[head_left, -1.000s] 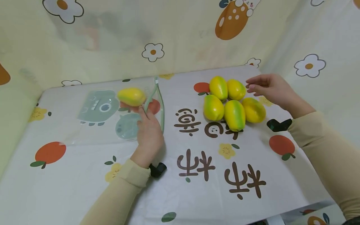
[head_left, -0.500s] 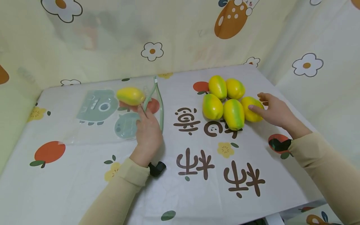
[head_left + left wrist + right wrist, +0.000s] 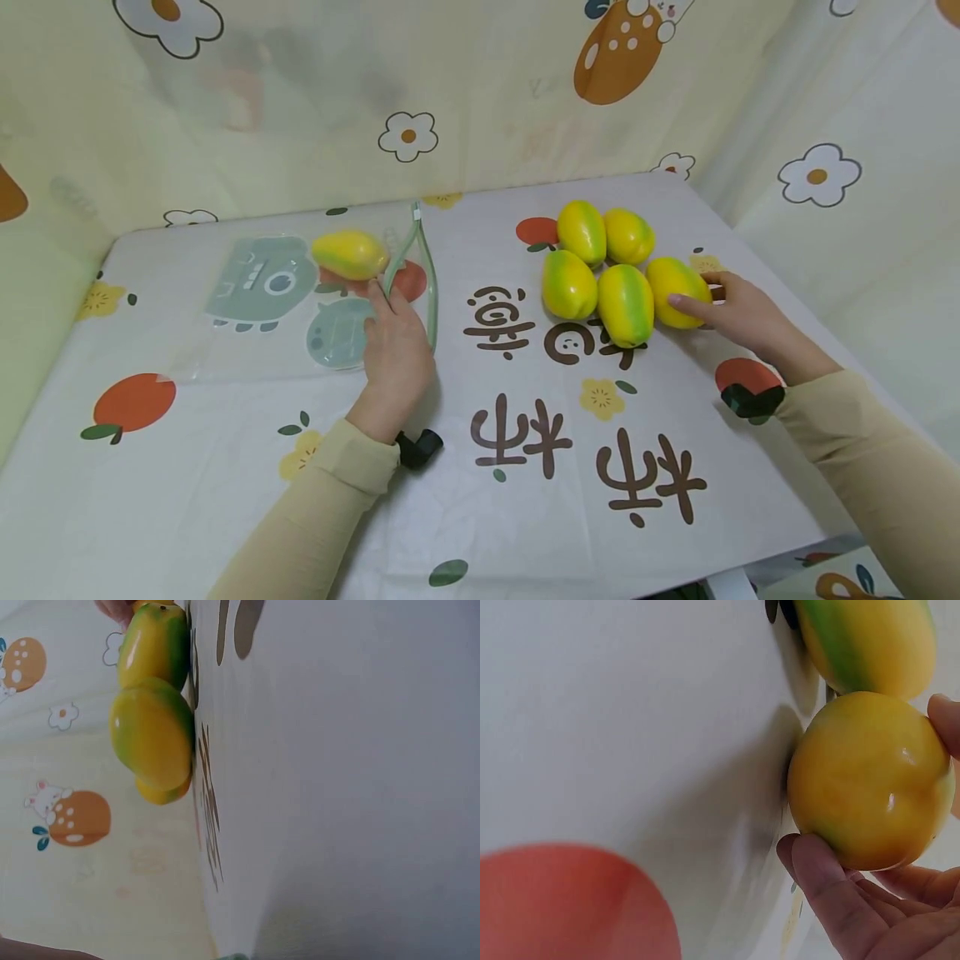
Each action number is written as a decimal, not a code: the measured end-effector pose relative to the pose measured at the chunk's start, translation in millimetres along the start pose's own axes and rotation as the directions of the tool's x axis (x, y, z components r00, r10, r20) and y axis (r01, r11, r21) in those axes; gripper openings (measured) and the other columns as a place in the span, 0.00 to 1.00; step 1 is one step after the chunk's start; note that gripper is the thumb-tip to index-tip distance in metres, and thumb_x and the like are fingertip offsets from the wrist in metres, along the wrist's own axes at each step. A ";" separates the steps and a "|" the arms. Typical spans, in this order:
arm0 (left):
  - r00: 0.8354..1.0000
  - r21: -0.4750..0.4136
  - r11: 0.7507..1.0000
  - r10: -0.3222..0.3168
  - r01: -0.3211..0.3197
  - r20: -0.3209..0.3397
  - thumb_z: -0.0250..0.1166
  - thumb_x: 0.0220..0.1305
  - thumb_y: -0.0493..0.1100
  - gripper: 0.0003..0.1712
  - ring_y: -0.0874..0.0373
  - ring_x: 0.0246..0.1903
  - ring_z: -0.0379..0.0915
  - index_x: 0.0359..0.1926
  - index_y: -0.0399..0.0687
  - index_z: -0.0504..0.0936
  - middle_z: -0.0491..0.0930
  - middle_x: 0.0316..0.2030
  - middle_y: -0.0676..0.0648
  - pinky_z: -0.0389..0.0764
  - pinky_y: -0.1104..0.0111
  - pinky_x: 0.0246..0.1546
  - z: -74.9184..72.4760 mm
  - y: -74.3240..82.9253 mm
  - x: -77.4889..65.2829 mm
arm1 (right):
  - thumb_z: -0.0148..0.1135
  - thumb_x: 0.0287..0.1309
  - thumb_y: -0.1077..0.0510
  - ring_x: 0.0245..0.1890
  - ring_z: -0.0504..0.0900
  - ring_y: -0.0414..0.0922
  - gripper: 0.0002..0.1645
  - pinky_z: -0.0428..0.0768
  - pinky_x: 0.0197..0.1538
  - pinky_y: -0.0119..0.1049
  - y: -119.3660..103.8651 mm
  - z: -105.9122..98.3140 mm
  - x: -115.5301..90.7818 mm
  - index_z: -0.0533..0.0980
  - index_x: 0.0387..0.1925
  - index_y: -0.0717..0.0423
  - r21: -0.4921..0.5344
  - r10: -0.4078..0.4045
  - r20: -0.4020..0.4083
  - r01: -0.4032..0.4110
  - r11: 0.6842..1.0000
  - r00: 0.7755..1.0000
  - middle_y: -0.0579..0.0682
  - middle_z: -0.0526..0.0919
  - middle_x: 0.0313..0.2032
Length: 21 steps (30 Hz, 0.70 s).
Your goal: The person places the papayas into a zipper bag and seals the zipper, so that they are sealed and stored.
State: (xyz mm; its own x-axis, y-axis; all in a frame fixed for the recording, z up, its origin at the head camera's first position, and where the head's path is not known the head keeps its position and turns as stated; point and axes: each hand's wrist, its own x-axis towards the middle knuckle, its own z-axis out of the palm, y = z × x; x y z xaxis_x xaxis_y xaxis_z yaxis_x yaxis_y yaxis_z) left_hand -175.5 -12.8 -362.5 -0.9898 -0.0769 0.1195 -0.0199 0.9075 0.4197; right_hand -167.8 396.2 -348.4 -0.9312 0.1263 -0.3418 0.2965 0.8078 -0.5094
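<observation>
In the head view my left hand [image 3: 399,358] pinches the green zip edge [image 3: 431,292] of a clear zip bag [image 3: 187,350] with pale green cartoon prints, its mouth spread apart. A yellow mango [image 3: 350,255] lies in the bag near that mouth. On the right, my right hand [image 3: 750,317] grips the nearest mango [image 3: 672,287] of a cluster, thumb on the front side and fingers round its right side. The right wrist view shows fingers and thumb round this mango [image 3: 870,780], close against a green-striped mango [image 3: 870,645].
Several more yellow-green mangoes [image 3: 626,307] sit bunched on the printed tablecloth [image 3: 525,533], left of my right hand. A patterned curtain [image 3: 300,100] rises along the table's back edge, and another closes off the right side [image 3: 855,242].
My right hand has come down and toward me from beside the back of the cluster, and now holds the right-hand mango. My left hand has stayed on the bag's edge.
</observation>
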 end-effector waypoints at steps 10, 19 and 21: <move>1.000 0.006 1.000 -0.006 0.006 0.016 0.63 0.64 0.31 0.37 0.34 0.45 0.76 0.70 0.27 0.59 0.53 0.76 0.29 0.87 0.50 0.38 0.1 -0.2 0.8 | 0.51 0.69 0.29 0.55 0.74 0.64 0.60 0.81 0.56 0.50 12.7 -14.8 0.0 0.43 0.79 0.67 0.046 -0.027 -0.062 0.030 0.998 0.998 0.77 0.56 0.69; 1.000 0.007 1.000 -0.010 0.010 0.030 0.63 0.64 0.31 0.38 0.34 0.46 0.76 0.71 0.27 0.58 0.51 0.76 0.29 0.87 0.50 0.39 -0.4 -0.3 1.2 | 0.54 0.72 0.36 0.53 0.70 0.50 0.54 0.73 0.37 0.13 11.3 -28.8 -1.1 0.46 0.78 0.69 0.181 -0.082 -0.195 0.118 0.976 0.977 0.73 0.57 0.72; 0.999 0.007 1.000 -0.010 0.010 0.031 0.62 0.64 0.31 0.38 0.33 0.47 0.76 0.71 0.27 0.57 0.51 0.76 0.29 0.87 0.50 0.40 -0.6 -0.2 1.2 | 0.54 0.71 0.36 0.53 0.70 0.47 0.54 0.72 0.37 0.11 9.0 -32.0 -1.4 0.46 0.79 0.67 0.199 -0.085 -0.223 0.131 0.971 0.971 0.73 0.57 0.72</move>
State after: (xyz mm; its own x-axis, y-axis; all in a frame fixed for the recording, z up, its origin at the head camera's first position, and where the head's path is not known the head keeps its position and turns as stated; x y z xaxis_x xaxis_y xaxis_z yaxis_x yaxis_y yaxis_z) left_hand -176.6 -13.4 -361.9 -0.9935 -0.0733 0.0871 -0.0307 0.9094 0.4147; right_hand -170.6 421.7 -327.2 -0.9768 0.1819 -0.1128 0.2083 0.6867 -0.6965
